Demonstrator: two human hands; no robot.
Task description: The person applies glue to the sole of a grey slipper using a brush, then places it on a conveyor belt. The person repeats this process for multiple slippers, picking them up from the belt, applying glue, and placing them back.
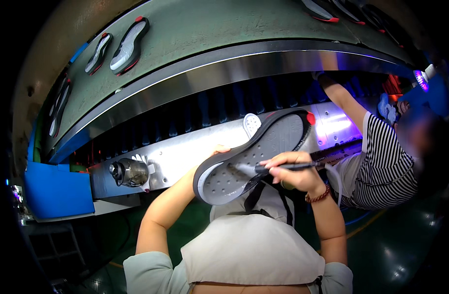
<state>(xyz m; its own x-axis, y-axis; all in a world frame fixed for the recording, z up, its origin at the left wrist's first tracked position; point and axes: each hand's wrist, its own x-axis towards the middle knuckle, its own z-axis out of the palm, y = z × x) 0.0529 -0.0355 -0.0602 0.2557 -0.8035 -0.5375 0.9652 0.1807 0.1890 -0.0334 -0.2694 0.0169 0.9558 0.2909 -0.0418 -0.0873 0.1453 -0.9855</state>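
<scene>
A large grey shoe sole [278,134] with a dark rim and a red tip is held tilted in front of me, its hollow inner face up. My left hand [219,149] grips its far left edge; most of those fingers are hidden behind the sole. In my right hand [300,171], closed around it, is a black-handled brush [288,167] with a pale tube trailing from its back end. The brush head meets the dotted inner face near the heel. A white rounded piece with small holes [252,124] shows just beyond the sole.
Beyond a metal ledge [180,166] runs a green conveyor belt [205,24] carrying several soles [129,46]. A dark bottle [131,172] stands left on the ledge, near a blue box [57,188]. At right, a person in a striped shirt [386,166] reaches toward the belt.
</scene>
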